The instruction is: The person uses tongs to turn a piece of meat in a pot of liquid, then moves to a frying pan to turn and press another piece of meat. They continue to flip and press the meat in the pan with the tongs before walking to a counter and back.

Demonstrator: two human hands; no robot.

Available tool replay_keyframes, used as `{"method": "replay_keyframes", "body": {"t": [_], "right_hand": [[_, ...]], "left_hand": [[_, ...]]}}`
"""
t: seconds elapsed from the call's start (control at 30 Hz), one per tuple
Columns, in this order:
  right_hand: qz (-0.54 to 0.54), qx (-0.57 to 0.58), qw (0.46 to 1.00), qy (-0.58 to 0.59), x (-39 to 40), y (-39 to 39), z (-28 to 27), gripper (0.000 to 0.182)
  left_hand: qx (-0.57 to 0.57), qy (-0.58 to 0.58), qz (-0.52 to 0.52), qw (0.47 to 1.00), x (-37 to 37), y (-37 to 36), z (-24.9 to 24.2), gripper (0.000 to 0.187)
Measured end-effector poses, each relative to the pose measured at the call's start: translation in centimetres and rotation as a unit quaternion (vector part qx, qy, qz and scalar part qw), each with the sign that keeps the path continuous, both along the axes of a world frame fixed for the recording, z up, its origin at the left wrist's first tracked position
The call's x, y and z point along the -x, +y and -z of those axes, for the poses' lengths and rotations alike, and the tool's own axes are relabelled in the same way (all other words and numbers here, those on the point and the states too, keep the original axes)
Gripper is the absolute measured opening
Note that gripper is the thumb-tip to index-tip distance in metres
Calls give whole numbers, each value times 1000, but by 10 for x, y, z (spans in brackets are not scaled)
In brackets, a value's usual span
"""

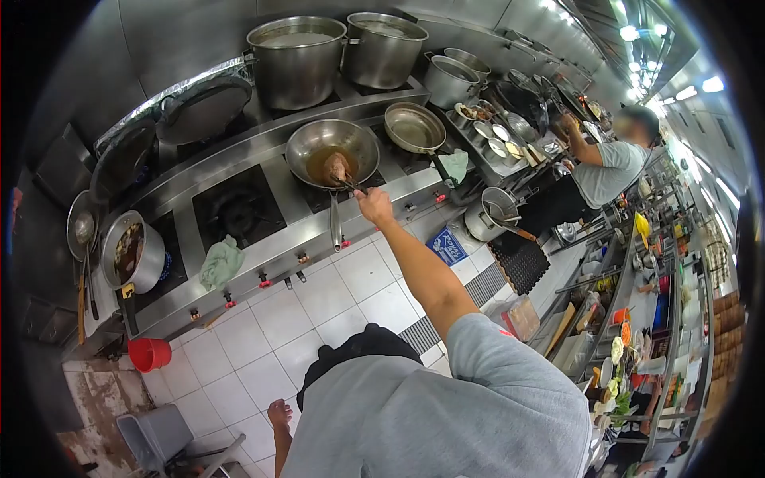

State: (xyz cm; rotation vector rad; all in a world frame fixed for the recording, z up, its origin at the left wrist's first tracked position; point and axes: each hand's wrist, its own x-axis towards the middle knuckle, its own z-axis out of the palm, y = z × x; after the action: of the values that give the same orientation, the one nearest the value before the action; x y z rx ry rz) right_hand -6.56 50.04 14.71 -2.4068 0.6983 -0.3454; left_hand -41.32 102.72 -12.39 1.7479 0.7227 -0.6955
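Note:
A steel wok point(360, 139) with brown liquid sits on the stove, its long handle pointing toward my body. In the liquid lies a piece of meat point(337, 166). My right hand point(373, 205) is closed around dark tongs point(344, 184), whose tips reach the meat at the wok's near side. Low beside my body hangs my left hand point(279, 413), away from the stove, its fingers loosely apart with nothing in them.
Large stockpots point(296, 72) stand behind the wok, a frying pan point(414, 127) right of it. At left are a pot of food point(131, 253), a green cloth point(222, 263) and a red bucket point(149, 354). A co-worker point(613, 163) stands at the right near a floor pot point(484, 223).

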Motion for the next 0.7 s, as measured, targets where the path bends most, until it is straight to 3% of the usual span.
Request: {"method": "replay_keyframes", "body": {"t": [0.07,0.2,0.33,0.7], "right_hand": [[-4,8,1000,-30,-2,2,10,48],[-11,27,998,-49,-5,-8,27,44],[-27,-8,1000,-7,-8,-9,26,44],[2,27,1000,-11,-6,-3,18,46]], "left_hand": [[3,53,-67,996,-4,-6,-23,19],[-3,53,-137,989,-1,-10,-29,19],[9,62,-157,986,-1,-12,-33,19],[5,66,-151,986,5,-20,-33,22]]}}
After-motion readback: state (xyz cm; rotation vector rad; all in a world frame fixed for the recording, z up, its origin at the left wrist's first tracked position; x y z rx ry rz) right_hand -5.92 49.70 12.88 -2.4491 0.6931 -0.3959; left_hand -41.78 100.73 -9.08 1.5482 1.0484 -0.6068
